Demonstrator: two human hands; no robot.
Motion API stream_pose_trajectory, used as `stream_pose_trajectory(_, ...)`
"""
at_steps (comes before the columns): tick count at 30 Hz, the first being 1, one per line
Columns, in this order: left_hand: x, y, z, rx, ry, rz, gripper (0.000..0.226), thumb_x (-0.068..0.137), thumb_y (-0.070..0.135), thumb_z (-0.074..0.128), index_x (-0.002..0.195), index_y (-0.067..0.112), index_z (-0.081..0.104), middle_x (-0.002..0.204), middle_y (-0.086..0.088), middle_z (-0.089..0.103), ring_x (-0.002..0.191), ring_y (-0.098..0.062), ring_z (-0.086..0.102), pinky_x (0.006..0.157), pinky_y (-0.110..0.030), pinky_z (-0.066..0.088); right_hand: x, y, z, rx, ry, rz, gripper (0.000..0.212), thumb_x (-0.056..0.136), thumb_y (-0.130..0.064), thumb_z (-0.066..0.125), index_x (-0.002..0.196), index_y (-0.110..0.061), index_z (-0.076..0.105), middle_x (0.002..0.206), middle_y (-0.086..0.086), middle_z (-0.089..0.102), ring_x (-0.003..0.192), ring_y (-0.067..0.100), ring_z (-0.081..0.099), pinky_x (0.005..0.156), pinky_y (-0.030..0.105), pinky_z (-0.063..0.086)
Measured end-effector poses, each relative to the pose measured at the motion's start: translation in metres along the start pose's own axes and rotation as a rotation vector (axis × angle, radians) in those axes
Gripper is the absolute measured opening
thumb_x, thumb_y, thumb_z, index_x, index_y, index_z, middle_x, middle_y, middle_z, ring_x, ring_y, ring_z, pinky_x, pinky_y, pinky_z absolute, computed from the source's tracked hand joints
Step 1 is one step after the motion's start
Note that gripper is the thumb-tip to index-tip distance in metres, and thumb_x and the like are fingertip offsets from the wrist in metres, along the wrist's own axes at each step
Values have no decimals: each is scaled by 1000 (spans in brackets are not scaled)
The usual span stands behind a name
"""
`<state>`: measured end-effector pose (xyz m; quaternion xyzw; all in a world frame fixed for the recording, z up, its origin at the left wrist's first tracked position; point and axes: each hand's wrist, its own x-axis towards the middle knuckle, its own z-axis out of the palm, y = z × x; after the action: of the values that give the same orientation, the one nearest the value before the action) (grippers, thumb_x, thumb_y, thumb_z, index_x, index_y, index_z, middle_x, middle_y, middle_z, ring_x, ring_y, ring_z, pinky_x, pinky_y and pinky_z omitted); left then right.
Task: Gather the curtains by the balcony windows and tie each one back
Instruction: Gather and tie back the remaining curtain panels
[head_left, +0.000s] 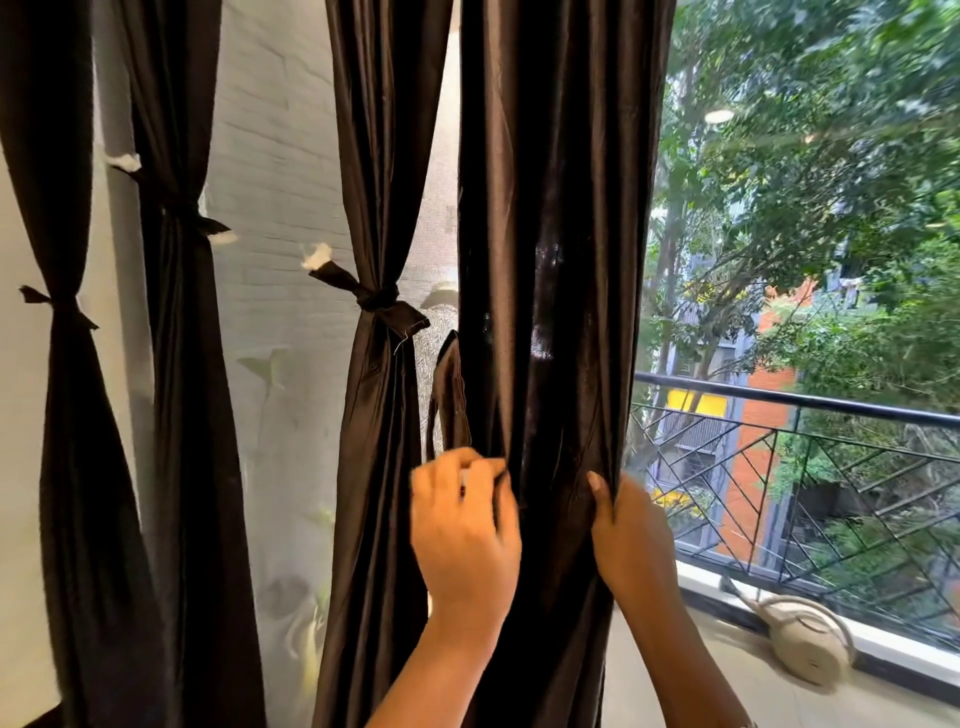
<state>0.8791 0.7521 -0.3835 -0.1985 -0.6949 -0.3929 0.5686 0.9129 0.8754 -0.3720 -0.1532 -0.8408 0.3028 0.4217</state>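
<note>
A dark brown satin curtain (550, 260) hangs loose in front of me, between the window frame and the glass. My left hand (462, 530) grips folds at its left edge, fingers curled into the cloth. My right hand (628, 535) pinches its right edge with the thumb on the front, pulling the fabric inward. A loose tie strap (448, 395) dangles just above my left hand. To the left, three curtains are tied back: one (382, 299) beside my left hand, one (182, 215) further left, one (60, 306) at the far left.
A balcony railing (810, 405) with black metal lattice runs beyond the glass at right, trees and buildings behind it. A pale watering can (800, 644) lies on the balcony floor. A white brick wall (280, 182) shows behind a sheer screen.
</note>
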Motion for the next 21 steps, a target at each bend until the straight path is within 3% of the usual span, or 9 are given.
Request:
stream_pose_trajectory(3,-8,13,-1,-44,-156,45,19,84,21,48,81,12,65,80,1,64,80,-15,54,61,-18,47,-1,-8,3,-20,-45,-30,28,98,-26,38,99,-5,57,82,13,63,87,35,62,66,31,38)
stream_pose_trajectory(5,-11,19,0,-105,-243,-40,12,85,17,52,80,13,62,75,1,58,72,-17,56,48,-17,41,-2,-15,5,39,-128,-52,32,98,-32,36,93,-10,59,79,9,63,83,31,62,64,31,41)
stream_pose_trajectory(8,-15,21,6,-177,-360,-210,9,92,13,52,85,12,58,77,3,52,75,-14,49,50,-15,30,-6,-28,4,172,-235,-44,43,87,-58,31,72,-25,54,69,-4,60,73,18,61,59,25,41)
stream_pose_trajectory(10,-19,21,8,-217,-352,-197,9,92,12,52,84,10,57,74,7,50,76,-14,47,51,-16,31,-7,-33,3,230,-243,-28,51,73,-73,31,78,-29,57,74,-11,64,76,11,63,65,24,46)
stream_pose_trajectory(13,-21,21,6,-302,-398,-203,8,89,8,55,82,11,58,72,6,50,72,-8,46,52,-17,35,-2,-34,6,174,-179,-13,42,88,-56,43,100,-21,63,90,0,70,88,20,65,79,34,51)
stream_pose_trajectory(16,-20,13,3,-335,-381,-171,5,85,14,58,82,13,61,79,5,57,80,-3,47,67,-11,36,2,-34,7,34,-135,11,37,97,-37,39,104,-8,60,97,13,67,93,31,63,76,32,47)
stream_pose_trajectory(19,-8,2,0,-307,-183,-247,18,89,23,54,101,12,62,98,3,60,95,-12,55,81,-13,38,1,-30,5,7,-108,4,35,98,-34,38,107,-9,60,96,14,68,92,32,63,74,33,46)
stream_pose_trajectory(21,4,-8,2,-298,-110,-337,30,89,14,58,118,7,55,120,-7,56,114,-19,52,94,-26,41,0,-27,3,4,-95,0,35,98,-35,37,105,-9,60,89,12,67,88,32,63,73,35,49)
